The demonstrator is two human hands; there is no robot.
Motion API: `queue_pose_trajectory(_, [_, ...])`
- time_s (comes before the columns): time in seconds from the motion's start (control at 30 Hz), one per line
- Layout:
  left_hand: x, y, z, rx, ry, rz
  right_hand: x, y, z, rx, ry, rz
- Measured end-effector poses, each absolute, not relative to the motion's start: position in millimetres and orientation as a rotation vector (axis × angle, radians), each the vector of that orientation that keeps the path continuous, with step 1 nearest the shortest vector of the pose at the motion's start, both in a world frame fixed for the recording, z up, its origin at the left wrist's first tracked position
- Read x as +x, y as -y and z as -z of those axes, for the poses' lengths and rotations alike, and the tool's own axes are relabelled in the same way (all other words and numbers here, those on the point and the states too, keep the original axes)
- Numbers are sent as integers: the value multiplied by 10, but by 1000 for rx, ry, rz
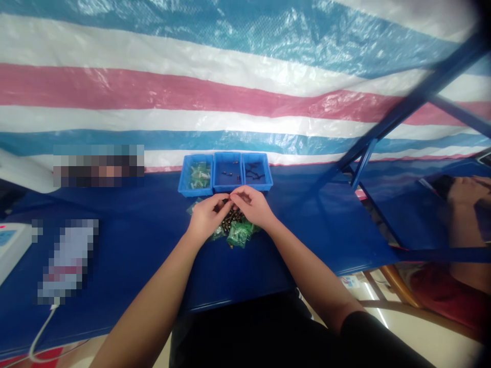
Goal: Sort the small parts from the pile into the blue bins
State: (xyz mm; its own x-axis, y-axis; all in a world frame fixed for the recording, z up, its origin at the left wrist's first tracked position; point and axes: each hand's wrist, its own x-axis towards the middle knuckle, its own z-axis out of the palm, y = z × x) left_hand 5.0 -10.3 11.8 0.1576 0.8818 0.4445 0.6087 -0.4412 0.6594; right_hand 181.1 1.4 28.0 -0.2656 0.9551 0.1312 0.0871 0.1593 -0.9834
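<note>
My left hand (pixel 207 217) and my right hand (pixel 253 207) meet at the fingertips over a pile of small dark metal parts (pixel 231 223). Both are closed in a pinch, and whatever sits between the fingertips is too small to make out. Green-tinted clear plastic bags (pixel 240 234) lie at the near side of the pile, partly under my hands. Just beyond stand three joined blue bins. The left bin (pixel 181 179) holds clear greenish packets, the middle bin (pixel 227 180) a few small parts, the right bin (pixel 269 174) several thin dark pieces.
A blurred-out device with a white cable (pixel 42 332) lies on the blue table (pixel 141 255) at left, near a white box (pixel 15 245). A blue metal frame (pixel 368 143) rises at right. Beyond it, another person's hand (pixel 466 194) rests over a surface. A striped plastic sheet (pixel 192 87) hangs behind.
</note>
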Motion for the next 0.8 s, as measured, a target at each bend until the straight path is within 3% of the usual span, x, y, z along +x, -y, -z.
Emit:
queue_pose_trajectory(0.27, [32, 106, -107, 2075, -1455, -1201, 1816, -60, -220, -1080, 1524, -1126])
queue_pose_trajectory(0.8, [42, 121, -136, 2057, -1511, -1177, 1809, -50, -206, -1046, 1470, -1217])
